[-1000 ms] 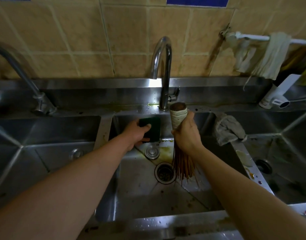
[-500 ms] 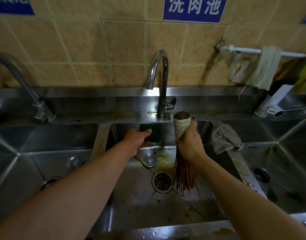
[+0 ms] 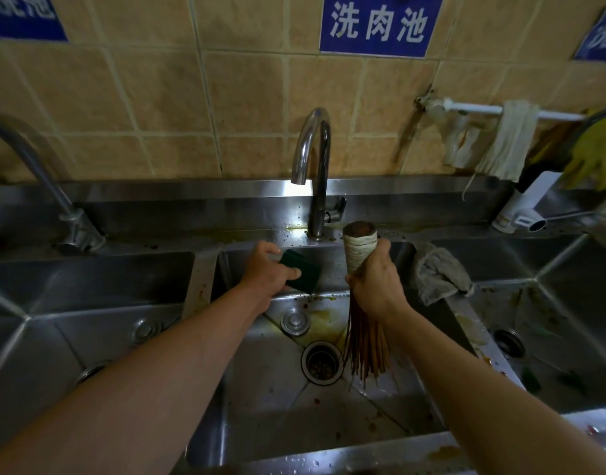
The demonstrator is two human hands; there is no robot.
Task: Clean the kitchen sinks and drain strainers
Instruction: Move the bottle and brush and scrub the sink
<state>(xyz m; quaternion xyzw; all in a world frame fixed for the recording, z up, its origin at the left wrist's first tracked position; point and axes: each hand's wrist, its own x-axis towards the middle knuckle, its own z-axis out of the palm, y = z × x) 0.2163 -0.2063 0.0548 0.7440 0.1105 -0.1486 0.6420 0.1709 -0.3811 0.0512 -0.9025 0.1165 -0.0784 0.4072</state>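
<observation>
Head view: right hand (image 3: pixel 375 282) grips the upright bamboo brush (image 3: pixel 361 303), bristles just right of the drain strainer (image 3: pixel 321 362); left hand (image 3: pixel 269 272) clasps a green scouring pad (image 3: pixel 303 270).

The middle sink (image 3: pixel 270 416) is crowded at its back: the left hand (image 3: pixel 265 274) with a green pad (image 3: pixel 301 270) fills the rear wall, the right hand (image 3: pixel 375 286) and its bamboo brush (image 3: pixel 365 344) stand just right of the drain (image 3: pixel 321 362). The tap (image 3: pixel 315 166) arches above them. A rag (image 3: pixel 438 272) drapes the right divider. The sink's near floor lies open.
</observation>
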